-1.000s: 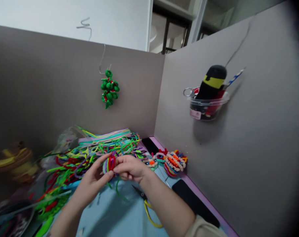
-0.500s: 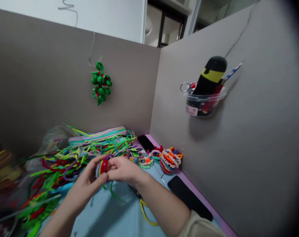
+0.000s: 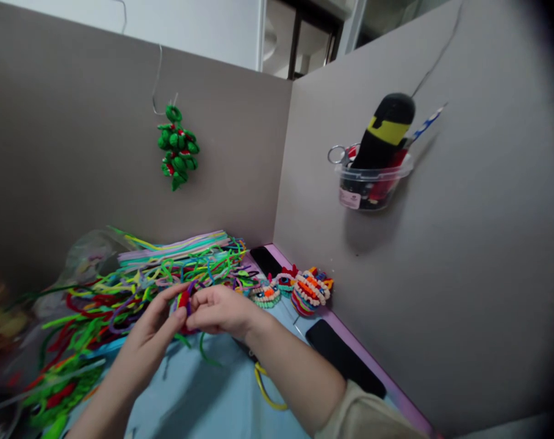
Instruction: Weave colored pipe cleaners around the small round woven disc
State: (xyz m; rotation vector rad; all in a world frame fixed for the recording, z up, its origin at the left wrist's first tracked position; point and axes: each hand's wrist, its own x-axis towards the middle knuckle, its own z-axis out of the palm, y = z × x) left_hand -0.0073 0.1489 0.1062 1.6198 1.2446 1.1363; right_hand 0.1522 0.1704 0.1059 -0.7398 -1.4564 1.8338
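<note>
A small red, green and purple pipe-cleaner piece is pinched between both hands above the blue mat. My left hand grips it from the left with thumb and fingers. My right hand is closed on its right side. A green pipe-cleaner tail hangs down from the piece. Behind the hands lies a heap of loose coloured pipe cleaners.
Finished woven pipe-cleaner figures sit by the right partition, next to a black phone. Yellow-handled scissors lie under my right forearm. A green pipe-cleaner ornament hangs on the back partition. A clear tub with tools hangs on the right one.
The view has shifted, so everything sits slightly lower left. Both hands keep hold of the piece; the fingers have shifted slightly around it.
</note>
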